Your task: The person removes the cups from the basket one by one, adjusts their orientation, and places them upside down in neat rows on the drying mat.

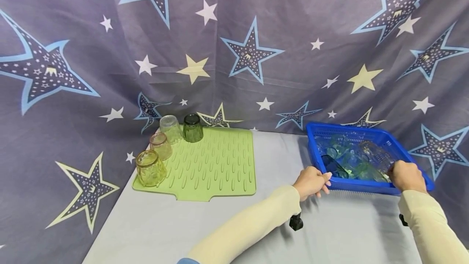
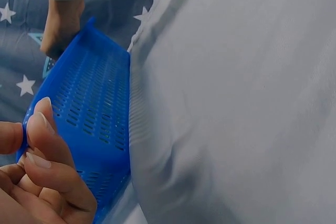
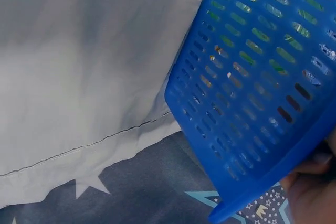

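Note:
A blue plastic basket (image 1: 360,185) with slotted walls stands on the right of the table. Several clear and greenish glasses (image 1: 348,160) and a dark one (image 1: 332,165) lie jumbled inside. My left hand (image 1: 311,181) pinches the basket's rim at the front left corner, plainest in the left wrist view, its other fingers curled outside the wall. At the front right, my right hand (image 1: 406,176) grips the rim, with fingers reaching over into the basket; its fingertips are hidden. In the right wrist view that hand (image 3: 312,184) shows only partly, beside the rim.
On the left a green ribbed drying mat (image 1: 220,166) lies flat. Along its left and back edges stand a yellow glass (image 1: 150,170), a pink glass (image 1: 161,146), a clear glass (image 1: 171,129) and a dark green glass (image 1: 193,128). A star-patterned curtain (image 1: 249,93) hangs behind the table.

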Available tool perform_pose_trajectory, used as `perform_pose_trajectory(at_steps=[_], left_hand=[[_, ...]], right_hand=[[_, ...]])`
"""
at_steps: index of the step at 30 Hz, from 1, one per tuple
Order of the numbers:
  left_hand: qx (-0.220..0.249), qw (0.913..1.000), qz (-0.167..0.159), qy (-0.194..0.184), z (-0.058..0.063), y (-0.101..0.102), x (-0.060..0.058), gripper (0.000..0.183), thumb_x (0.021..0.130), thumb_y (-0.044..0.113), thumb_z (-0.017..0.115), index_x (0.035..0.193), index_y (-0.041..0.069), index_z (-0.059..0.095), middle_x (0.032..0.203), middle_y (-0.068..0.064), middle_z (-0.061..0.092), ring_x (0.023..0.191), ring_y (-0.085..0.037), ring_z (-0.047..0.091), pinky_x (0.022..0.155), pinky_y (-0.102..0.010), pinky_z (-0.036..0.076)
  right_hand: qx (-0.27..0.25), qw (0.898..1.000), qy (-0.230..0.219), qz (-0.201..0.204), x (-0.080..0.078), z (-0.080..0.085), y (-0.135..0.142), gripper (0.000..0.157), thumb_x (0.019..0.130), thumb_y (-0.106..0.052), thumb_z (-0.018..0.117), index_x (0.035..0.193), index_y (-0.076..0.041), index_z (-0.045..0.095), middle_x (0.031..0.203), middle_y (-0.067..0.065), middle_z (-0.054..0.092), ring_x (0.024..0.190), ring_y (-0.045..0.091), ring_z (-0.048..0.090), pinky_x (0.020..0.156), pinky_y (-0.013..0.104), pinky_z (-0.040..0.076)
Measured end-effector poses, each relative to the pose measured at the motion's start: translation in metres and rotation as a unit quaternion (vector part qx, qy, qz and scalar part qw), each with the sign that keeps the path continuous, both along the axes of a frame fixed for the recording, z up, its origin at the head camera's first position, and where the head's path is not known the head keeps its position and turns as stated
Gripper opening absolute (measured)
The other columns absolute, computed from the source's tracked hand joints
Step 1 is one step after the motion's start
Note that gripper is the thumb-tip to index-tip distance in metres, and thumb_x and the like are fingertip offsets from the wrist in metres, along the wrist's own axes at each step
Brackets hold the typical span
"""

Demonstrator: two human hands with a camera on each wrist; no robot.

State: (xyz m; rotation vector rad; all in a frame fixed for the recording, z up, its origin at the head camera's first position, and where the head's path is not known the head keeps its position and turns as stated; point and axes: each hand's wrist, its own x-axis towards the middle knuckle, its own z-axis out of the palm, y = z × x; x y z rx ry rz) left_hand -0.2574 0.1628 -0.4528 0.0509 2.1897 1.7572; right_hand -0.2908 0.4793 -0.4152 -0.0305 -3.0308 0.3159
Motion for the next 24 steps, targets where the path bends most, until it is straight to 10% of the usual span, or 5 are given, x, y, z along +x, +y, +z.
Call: perform_pose_trajectory(at_steps=[24], left_hand=[[-0.016, 0.9999, 0.003, -0.004, 0.005, -0.001, 0.0, 0.038, 0.103, 0.035, 0.066, 0.074, 0.01, 0.072, 0.06, -0.002, 0.068, 0.037, -0.012, 0.043, 0.037, -0.027, 0.025]], right_hand=[[-0.009, 0.971, 0.234, 0.047, 0.019, -0.014, -0.004, 0.01, 0.089, 0.003, 0.065, 0.082, 0.009, 0.068, 0.076, 0.027, 0.06, 0.071, 0.057, 0.058, 0.064, 0.068, 0.044]])
